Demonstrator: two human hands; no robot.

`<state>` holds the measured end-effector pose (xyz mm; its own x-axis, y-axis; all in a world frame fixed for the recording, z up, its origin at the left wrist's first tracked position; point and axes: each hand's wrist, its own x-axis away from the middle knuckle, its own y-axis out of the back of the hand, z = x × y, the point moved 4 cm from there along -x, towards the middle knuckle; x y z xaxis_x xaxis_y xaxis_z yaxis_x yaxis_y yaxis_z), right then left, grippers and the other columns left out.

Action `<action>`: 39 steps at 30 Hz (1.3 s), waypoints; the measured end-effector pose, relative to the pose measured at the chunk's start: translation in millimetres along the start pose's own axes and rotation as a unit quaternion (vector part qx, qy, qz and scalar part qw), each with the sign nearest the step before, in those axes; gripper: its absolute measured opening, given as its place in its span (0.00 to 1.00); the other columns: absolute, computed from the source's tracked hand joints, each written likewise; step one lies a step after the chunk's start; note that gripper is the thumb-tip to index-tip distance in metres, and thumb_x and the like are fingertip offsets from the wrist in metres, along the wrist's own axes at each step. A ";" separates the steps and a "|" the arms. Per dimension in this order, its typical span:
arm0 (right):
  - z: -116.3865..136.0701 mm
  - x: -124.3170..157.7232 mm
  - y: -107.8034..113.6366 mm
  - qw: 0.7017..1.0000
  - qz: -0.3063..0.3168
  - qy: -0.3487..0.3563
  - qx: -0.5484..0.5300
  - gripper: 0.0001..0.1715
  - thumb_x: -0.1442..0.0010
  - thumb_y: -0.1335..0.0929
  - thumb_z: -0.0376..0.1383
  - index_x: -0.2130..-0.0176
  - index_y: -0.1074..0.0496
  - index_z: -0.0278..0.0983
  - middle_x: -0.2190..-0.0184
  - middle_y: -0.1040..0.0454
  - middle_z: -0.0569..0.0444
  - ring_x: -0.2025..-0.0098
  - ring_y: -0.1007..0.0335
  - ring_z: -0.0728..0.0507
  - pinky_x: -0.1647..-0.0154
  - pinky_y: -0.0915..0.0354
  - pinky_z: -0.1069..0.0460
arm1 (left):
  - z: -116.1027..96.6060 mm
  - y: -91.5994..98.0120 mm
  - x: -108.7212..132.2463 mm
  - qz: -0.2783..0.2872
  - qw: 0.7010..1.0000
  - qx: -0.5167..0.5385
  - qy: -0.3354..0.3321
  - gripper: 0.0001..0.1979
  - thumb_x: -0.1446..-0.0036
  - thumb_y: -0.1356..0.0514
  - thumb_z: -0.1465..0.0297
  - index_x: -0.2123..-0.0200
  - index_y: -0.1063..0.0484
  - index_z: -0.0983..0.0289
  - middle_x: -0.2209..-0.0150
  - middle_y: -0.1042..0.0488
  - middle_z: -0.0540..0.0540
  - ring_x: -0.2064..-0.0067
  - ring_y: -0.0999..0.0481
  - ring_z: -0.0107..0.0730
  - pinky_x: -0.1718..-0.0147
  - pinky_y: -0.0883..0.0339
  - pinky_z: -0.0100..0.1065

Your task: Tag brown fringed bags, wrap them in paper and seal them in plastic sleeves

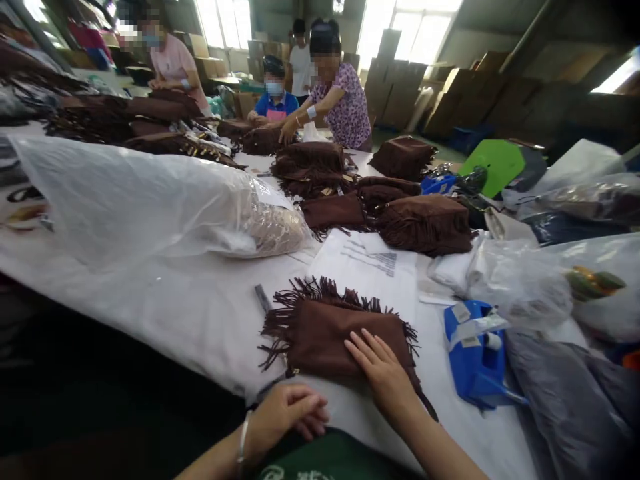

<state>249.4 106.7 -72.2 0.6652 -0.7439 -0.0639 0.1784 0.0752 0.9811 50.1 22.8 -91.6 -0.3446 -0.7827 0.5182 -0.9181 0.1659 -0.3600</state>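
Note:
A brown fringed suede bag (320,327) lies flat on the white table (200,313) in front of me. My right hand (383,370) rests flat on its near right part, fingers stretched out and together. My left hand (287,413) sits at the table's near edge, below the bag, with fingers curled in; whether it holds anything I cannot make out. A dark strap runs from the bag toward that hand.
A blue tape dispenser (475,353) stands right of the bag. A large clear plastic bag (150,200) lies at left. More brown fringed bags (425,223) pile up across the table. Other people (335,93) work at the far side. Cardboard boxes (400,87) stand behind.

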 end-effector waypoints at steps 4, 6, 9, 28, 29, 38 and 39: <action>19.6 -4.6 -10.3 1.000 -0.009 0.011 -0.026 0.49 0.54 0.42 0.19 0.36 0.50 0.43 0.35 0.51 0.55 0.33 0.63 0.38 0.36 0.51 0.36 | -42.1 74.4 29.5 -0.235 0.934 -0.223 -0.151 0.17 0.42 0.44 0.56 0.58 0.29 0.62 0.63 0.24 0.55 0.61 0.26 0.37 0.58 0.34 0.35; 37.3 -15.4 -20.1 0.998 -0.006 0.035 -0.060 0.44 0.51 0.41 0.21 0.37 0.48 0.42 0.36 0.48 0.54 0.33 0.60 0.40 0.36 0.52 0.38 | -58.2 90.7 33.5 -0.277 0.870 -0.354 -0.202 0.14 0.44 0.43 0.57 0.63 0.28 0.61 0.63 0.25 0.54 0.58 0.28 0.38 0.54 0.37 0.36; 49.3 -33.1 -27.3 0.991 0.002 0.012 -0.130 0.39 0.49 0.40 0.23 0.39 0.42 0.39 0.38 0.42 0.52 0.35 0.53 0.43 0.35 0.52 0.41 | -55.8 79.2 25.9 -0.194 0.823 -0.496 -0.197 0.14 0.48 0.39 0.57 0.72 0.28 0.62 0.69 0.28 0.54 0.63 0.30 0.39 0.59 0.38 0.36; 85.5 -54.3 -41.5 0.997 0.040 -0.008 -0.065 0.32 0.42 0.42 0.26 0.38 0.43 0.31 0.38 0.44 0.42 0.40 0.46 0.31 0.44 0.43 0.36 | -71.0 94.3 1.5 -0.258 0.785 -0.521 -0.214 0.18 0.42 0.52 0.70 0.51 0.30 0.64 0.48 0.30 0.61 0.44 0.35 0.46 0.43 0.47 0.47; 82.5 -55.3 -40.7 0.997 0.030 -0.007 -0.069 0.31 0.42 0.42 0.25 0.39 0.42 0.30 0.39 0.43 0.41 0.39 0.47 0.32 0.43 0.43 0.37 | -82.8 107.5 -6.6 -0.261 0.765 -0.542 -0.230 0.20 0.44 0.52 0.74 0.48 0.33 0.64 0.43 0.35 0.62 0.39 0.43 0.47 0.40 0.54 0.50; 37.5 -75.5 24.9 0.979 0.006 -0.111 -0.170 0.31 0.42 0.41 0.29 0.39 0.44 0.35 0.46 0.32 0.47 0.46 0.34 0.42 0.45 0.38 0.49 | -131.1 148.8 2.7 -0.165 0.749 -0.614 -0.187 0.08 0.45 0.44 0.67 0.65 0.27 0.62 0.63 0.24 0.59 0.56 0.26 0.47 0.53 0.37 0.46; 38.9 -79.2 25.6 0.982 0.033 -0.101 -0.159 0.30 0.43 0.40 0.30 0.41 0.42 0.35 0.48 0.30 0.47 0.49 0.32 0.41 0.47 0.37 0.48 | -119.2 142.4 19.5 -0.132 0.780 -0.595 -0.144 0.10 0.44 0.44 0.64 0.66 0.26 0.61 0.67 0.24 0.57 0.63 0.25 0.43 0.60 0.33 0.41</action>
<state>173.1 141.7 -35.0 0.5311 -0.8447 0.0660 0.3790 0.3065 0.8732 -110.7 102.6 -40.2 -0.2119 -0.9574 0.1960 -0.5410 0.2819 0.7924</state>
